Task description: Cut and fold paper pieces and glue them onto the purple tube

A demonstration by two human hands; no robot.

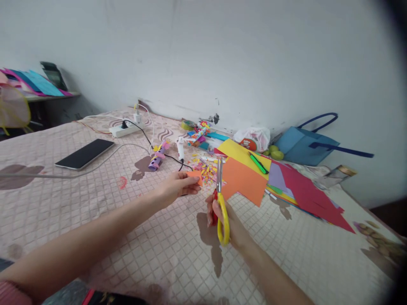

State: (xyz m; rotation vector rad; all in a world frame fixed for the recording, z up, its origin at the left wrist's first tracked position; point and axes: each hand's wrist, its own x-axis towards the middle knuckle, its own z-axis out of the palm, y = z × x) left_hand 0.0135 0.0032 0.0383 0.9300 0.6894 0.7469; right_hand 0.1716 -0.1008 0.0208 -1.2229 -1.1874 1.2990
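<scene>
The left hand (178, 186) pinches one small orange paper scrap (195, 175) between closed fingers above the bed (95, 199). The right hand (227, 222) grips one pair of yellow-handled scissors (221, 203), blades shut and upright. One phone (85, 153) and two limes (274, 152) lie nearby.

Scissors (220, 199): glossy yellow plastic handles, bare metal blades. Orange paper piece (195, 175) matt. Bed cover (133, 228) quilted cloth.
</scene>
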